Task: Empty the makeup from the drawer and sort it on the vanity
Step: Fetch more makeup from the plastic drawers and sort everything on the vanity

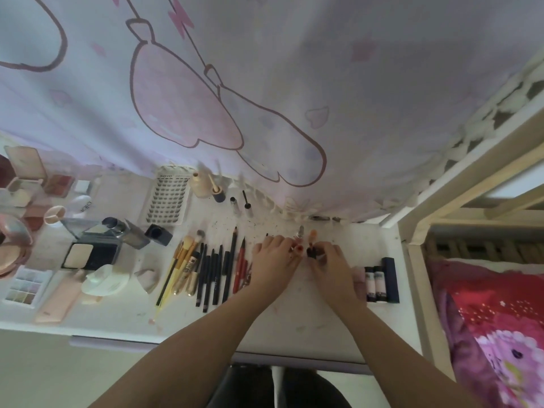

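Both of my hands work side by side at the middle of the white vanity top (294, 313). My left hand (275, 260) pinches a small slim makeup item with a silver end (300, 231). My right hand (331, 265) holds a small dark cap-like piece (311, 252), and a peach-tipped tube (313, 234) stands just above it. A row of brushes (184, 260), black pencils (215, 272) and a red pencil (240, 266) lies left of my hands. Lipstick tubes (379, 282) lie to the right.
Compacts, a black powder case (88, 254), an eyeshadow palette (25, 285), a lash tray (169, 198) and bottles crowd the left. A printed curtain (235, 98) hangs behind. A white bed frame (418, 260) and red bedding stand at the right.
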The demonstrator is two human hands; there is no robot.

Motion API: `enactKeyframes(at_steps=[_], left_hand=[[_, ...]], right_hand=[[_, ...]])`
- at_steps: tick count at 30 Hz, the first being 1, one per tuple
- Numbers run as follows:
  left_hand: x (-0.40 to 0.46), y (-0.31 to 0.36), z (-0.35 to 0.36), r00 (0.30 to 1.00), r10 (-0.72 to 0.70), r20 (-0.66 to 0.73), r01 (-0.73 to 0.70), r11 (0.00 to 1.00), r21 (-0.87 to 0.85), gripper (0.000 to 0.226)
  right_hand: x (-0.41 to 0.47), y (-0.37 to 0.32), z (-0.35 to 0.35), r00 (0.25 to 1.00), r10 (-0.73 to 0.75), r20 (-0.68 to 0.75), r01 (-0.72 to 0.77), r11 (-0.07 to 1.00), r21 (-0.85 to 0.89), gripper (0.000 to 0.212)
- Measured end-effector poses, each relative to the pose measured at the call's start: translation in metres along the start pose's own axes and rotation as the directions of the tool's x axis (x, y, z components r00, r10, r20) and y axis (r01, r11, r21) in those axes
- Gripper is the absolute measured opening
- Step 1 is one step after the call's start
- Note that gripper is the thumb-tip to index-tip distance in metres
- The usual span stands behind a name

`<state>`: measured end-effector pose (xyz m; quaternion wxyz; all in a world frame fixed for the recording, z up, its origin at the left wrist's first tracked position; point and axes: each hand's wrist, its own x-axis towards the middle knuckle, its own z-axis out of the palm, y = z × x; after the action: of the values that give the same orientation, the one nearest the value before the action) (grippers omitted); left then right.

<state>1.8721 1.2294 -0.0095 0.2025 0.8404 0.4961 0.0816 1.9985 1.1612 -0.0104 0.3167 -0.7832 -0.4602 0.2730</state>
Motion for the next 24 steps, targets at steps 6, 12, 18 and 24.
enactKeyframes(at_steps=[6,12,18,24], left_hand=[[0.002,-0.002,0.003,0.999,0.042,0.029,-0.043,0.998,0.051,0.031],[-0.002,-0.002,-0.001,0.998,0.021,0.062,-0.023,0.999,0.043,0.042],[-0.031,0.004,-0.017,0.991,0.018,-0.134,-0.028,0.996,-0.079,0.039],[-0.049,0.074,0.003,0.956,0.293,0.002,-0.289,0.944,-0.158,0.024]], right_hand=[[0.002,0.004,0.008,0.999,-0.034,0.006,0.035,0.992,-0.123,0.016],[0.000,-0.004,0.002,0.999,0.043,0.027,-0.040,0.994,-0.098,0.029],[0.006,0.003,-0.052,0.990,0.140,0.020,-0.139,0.988,-0.064,0.021],[0.016,0.015,-0.093,0.933,0.298,0.203,-0.205,0.902,-0.381,0.023]])
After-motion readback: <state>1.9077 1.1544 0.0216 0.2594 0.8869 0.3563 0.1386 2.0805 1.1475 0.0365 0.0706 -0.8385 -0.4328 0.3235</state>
